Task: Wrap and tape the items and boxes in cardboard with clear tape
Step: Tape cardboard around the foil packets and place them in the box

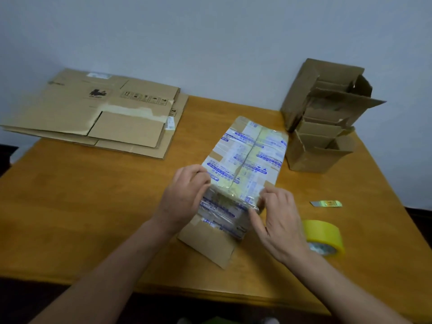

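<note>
A long cardboard-wrapped parcel (247,155) lies in the middle of the wooden table (93,206), covered in glossy tape with blue print and yellow bands. My left hand (184,197) presses against its near left corner with curled fingers. My right hand (278,216) presses on its near right corner, thumb along the end face. A plain cardboard flap (208,244) sticks out below the parcel toward me. A yellowish roll of tape (325,237) lies on the table just right of my right wrist.
Flattened cardboard sheets (98,113) are stacked at the back left, overhanging the table edge. Open cardboard boxes (327,113) are nested at the back right. A small knife blade (326,203) lies right of the parcel. The near table edge (210,291) is close.
</note>
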